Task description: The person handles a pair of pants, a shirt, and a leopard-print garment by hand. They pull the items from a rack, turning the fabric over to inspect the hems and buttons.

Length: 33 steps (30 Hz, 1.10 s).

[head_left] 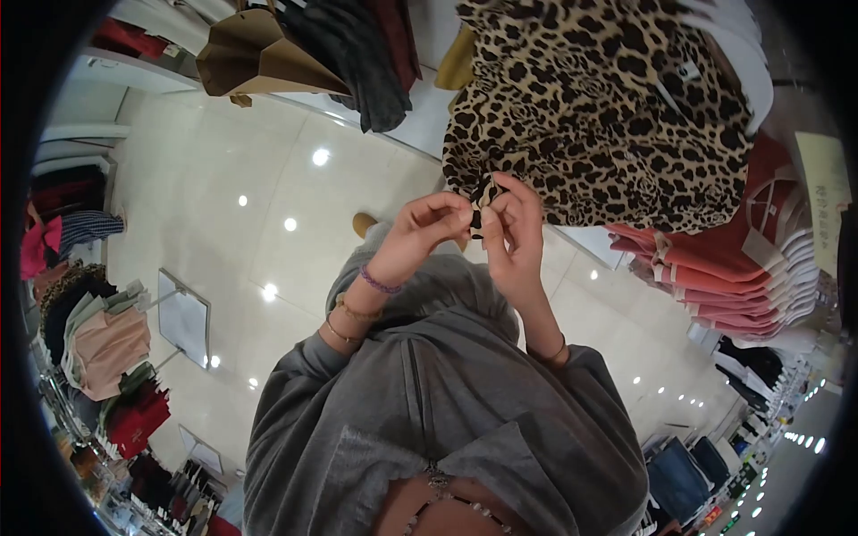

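A leopard-print garment in tan and black hangs at the upper right in the head view, spread out flat. At its lower left corner, my left hand pinches a small folded piece of the leopard cloth between thumb and fingers. Close beside it, my right hand grips the same narrow piece, its thumb against the fabric and its fingers curled behind. The fingertips of the two hands almost meet there. Bracelets circle both wrists.
Pink and white garments hang in a row on the right. A brown paper bag and dark clothes are at the upper left. Clothes racks line the left side. Below lies a shiny tiled floor.
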Available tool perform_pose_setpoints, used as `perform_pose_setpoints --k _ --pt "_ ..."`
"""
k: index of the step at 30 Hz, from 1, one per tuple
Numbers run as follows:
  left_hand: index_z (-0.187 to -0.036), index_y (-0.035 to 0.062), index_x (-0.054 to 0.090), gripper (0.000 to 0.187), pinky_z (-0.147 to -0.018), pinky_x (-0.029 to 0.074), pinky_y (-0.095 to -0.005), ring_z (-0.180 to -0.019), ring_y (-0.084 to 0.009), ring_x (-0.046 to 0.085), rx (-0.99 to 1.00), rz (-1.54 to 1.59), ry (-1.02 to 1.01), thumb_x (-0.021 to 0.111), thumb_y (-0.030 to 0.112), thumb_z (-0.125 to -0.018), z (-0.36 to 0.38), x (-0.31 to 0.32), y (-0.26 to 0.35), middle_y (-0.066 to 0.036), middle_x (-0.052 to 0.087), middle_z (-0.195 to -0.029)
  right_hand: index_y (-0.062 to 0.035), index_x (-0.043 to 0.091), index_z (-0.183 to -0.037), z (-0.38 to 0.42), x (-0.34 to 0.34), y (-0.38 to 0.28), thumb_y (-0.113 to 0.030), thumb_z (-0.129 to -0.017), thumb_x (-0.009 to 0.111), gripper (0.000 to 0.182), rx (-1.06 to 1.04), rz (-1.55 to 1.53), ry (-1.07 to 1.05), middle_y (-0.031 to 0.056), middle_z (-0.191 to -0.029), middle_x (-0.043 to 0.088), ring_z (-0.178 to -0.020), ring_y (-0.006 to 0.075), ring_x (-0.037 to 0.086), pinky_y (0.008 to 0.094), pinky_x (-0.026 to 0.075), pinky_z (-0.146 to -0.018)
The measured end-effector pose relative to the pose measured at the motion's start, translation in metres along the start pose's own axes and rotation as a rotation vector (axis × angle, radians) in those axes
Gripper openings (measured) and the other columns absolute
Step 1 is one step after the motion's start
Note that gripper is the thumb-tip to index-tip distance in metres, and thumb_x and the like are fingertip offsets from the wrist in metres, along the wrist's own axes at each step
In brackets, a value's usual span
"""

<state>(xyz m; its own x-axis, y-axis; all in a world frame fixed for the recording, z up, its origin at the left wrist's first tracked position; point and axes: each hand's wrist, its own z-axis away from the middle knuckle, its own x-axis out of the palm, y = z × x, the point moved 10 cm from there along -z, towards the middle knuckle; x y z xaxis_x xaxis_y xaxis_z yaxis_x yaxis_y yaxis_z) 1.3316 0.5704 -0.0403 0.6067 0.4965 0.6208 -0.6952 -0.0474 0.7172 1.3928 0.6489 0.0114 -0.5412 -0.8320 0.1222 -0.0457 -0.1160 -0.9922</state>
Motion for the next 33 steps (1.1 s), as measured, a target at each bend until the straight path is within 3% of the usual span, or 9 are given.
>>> perform_pose_setpoints --k 2,5,8,9,12,15,18,23,33 --pt "-0.102 0.0020 0.057 0.019 -0.074 0.048 -0.0265 -0.084 -0.0119 0.058 0.085 -0.183 0.054 0.059 0.015 -0.088 0.001 -0.015 0.021 -0.004 0.057 -0.090 -0.0026 0.036 -0.126 -0.010 0.018 0.002 0.001 -0.090 0.045 0.038 -0.022 0.094 -0.003 0.0018 -0.080 0.046 -0.072 0.0074 0.046 0.0192 0.037 -0.065" --pt "-0.109 -0.0023 0.053 0.030 -0.078 0.048 -0.0268 -0.090 -0.0114 0.056 0.299 -0.607 0.112 0.057 0.020 -0.090 0.009 -0.031 0.070 -0.005 0.057 -0.095 -0.0034 0.038 -0.126 -0.025 0.055 0.008 -0.002 -0.091 0.046 0.036 0.045 -0.023 -0.054 0.0003 -0.080 0.046 -0.065 0.0046 0.045 0.0171 0.036 -0.057" --pt "-0.112 -0.0052 0.051 0.033 -0.076 0.048 -0.0264 -0.085 -0.0138 0.060 0.124 -0.467 -0.070 0.057 0.019 -0.090 0.021 -0.054 0.088 -0.009 0.061 -0.093 -0.0034 0.041 -0.124 -0.042 0.098 0.018 -0.007 -0.092 0.046 0.033 0.089 -0.076 -0.065 -0.0012 -0.078 0.046 -0.060 0.0023 0.044 0.0154 0.034 -0.050" --pt "-0.112 -0.0051 0.052 0.032 -0.072 0.048 -0.0257 -0.078 -0.0145 0.061 0.213 -0.577 -0.029 0.056 0.017 -0.090 0.026 -0.065 0.103 -0.011 0.063 -0.089 -0.0032 0.042 -0.123 -0.048 0.110 0.024 -0.008 -0.092 0.046 0.031 0.096 -0.074 -0.070 -0.0013 -0.078 0.046 -0.059 0.0023 0.044 0.0155 0.034 -0.050" --pt "-0.107 -0.0027 0.057 0.024 -0.072 0.049 -0.0259 -0.080 -0.0137 0.062 0.307 -0.762 0.098 0.056 0.014 -0.089 0.040 -0.117 0.137 -0.010 0.064 -0.088 -0.0012 0.051 -0.113 -0.071 0.152 0.028 -0.008 -0.093 0.047 0.022 0.082 0.011 -0.021 -0.0004 -0.077 0.048 -0.058 0.0026 0.044 0.0159 0.035 -0.050" --pt "-0.103 -0.0012 0.058 0.020 -0.071 0.049 -0.0262 -0.079 -0.0140 0.062 0.310 -0.763 0.179 0.058 0.012 -0.088 0.061 -0.166 0.157 -0.008 0.065 -0.087 0.0002 0.056 -0.104 -0.098 0.198 0.026 -0.008 -0.093 0.048 0.016 -0.028 0.075 -0.016 0.0007 -0.077 0.050 -0.058 0.0026 0.044 0.0158 0.035 -0.050" --pt "-0.097 -0.0019 0.058 0.018 -0.066 0.049 -0.0287 -0.069 -0.0202 0.062 0.398 -0.682 0.265 0.060 0.012 -0.085 0.081 -0.210 0.174 -0.013 0.063 -0.080 0.0004 0.055 -0.104 -0.124 0.262 0.024 -0.006 -0.092 0.048 0.016 -0.083 0.085 -0.103 0.0003 -0.077 0.050 -0.059 0.0024 0.044 0.0155 0.035 -0.051" --pt "-0.097 -0.0018 0.058 0.022 -0.074 0.049 -0.0328 -0.080 -0.0257 0.063 0.374 -0.690 0.363 0.064 0.010 -0.080 0.094 -0.272 0.184 -0.014 0.064 -0.087 0.0003 0.058 -0.098 -0.150 0.360 0.031 -0.002 -0.088 0.049 0.014 -0.118 0.192 -0.341 0.0037 -0.082 0.056 -0.071 0.0075 0.054 0.0209 0.044 -0.064" --pt "-0.095 -0.0030 0.060 0.014 -0.080 0.048 -0.0287 -0.086 -0.0170 0.063 0.336 -0.516 0.703 0.059 0.008 -0.086 0.135 -0.442 0.270 -0.009 0.065 -0.089 -0.0004 0.059 -0.097 -0.263 0.545 0.083 -0.004 -0.089 0.050 0.013 -0.060 0.180 -0.608 0.0026 -0.083 0.058 -0.073 0.0065 0.055 0.0205 0.044 -0.064"
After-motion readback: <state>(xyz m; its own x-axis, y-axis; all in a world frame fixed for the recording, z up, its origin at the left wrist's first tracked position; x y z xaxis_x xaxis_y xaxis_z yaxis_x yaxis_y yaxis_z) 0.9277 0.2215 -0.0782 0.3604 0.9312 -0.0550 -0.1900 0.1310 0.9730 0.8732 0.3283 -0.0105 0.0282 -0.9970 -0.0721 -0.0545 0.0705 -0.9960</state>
